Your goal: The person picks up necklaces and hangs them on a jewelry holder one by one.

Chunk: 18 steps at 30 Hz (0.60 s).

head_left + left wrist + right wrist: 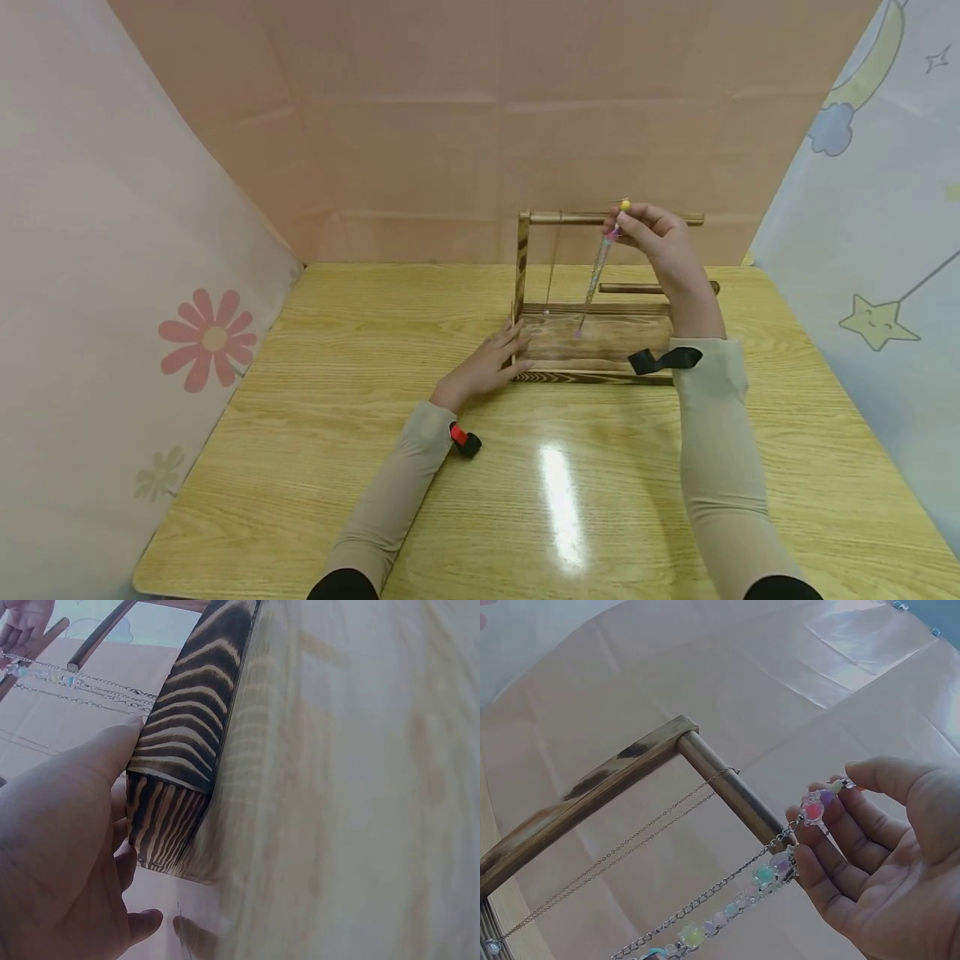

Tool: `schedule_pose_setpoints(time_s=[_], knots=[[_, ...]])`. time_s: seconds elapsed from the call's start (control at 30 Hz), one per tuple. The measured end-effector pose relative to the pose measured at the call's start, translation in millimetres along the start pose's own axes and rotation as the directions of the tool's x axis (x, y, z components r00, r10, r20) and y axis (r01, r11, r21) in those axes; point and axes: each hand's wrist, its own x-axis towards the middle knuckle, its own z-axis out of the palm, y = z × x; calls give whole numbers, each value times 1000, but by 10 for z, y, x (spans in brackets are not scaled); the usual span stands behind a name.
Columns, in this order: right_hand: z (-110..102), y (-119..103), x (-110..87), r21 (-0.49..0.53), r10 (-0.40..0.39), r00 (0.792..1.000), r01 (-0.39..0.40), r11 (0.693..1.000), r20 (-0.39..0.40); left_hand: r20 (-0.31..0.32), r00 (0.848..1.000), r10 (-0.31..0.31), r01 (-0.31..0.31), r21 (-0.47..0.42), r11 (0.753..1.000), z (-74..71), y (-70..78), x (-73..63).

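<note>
A wooden jewelry stand (592,379) with dark-striped edges sits towards the back of the table. My right hand (663,237) is raised near its top bar (731,784) and pinches the upper end of a beaded chain necklace (597,265). Pastel beads (763,874) and silver chain hang down from the fingers; whether the necklace touches the bar I cannot tell. My left hand (487,362) holds the stand's left end, its thumb (112,746) along the front edge. A thin chain necklace (554,265) with a small pendant hangs from the bar's left part.
A shorter lower rod (633,288) stands at the stand's right, partly behind my right wrist. The wood-grain table (337,333) extends around the stand. A plain backdrop (397,167) rises behind, with patterned sheets (82,250) at both sides.
</note>
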Motion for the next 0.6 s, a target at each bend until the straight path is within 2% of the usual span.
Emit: schedule_pose_setpoints(time_s=[0.27, 0.6], knots=[[-1, -42, -13, -34, 0, 1000, -1, 999, -17, 0, 1000, 10, -10, 11, 1000, 3, 5, -6], [-17, -84, -26, -25, -31, 999, 30, 999, -42, 0, 1000, 10, -10, 4, 1000, -4, 14, -3]])
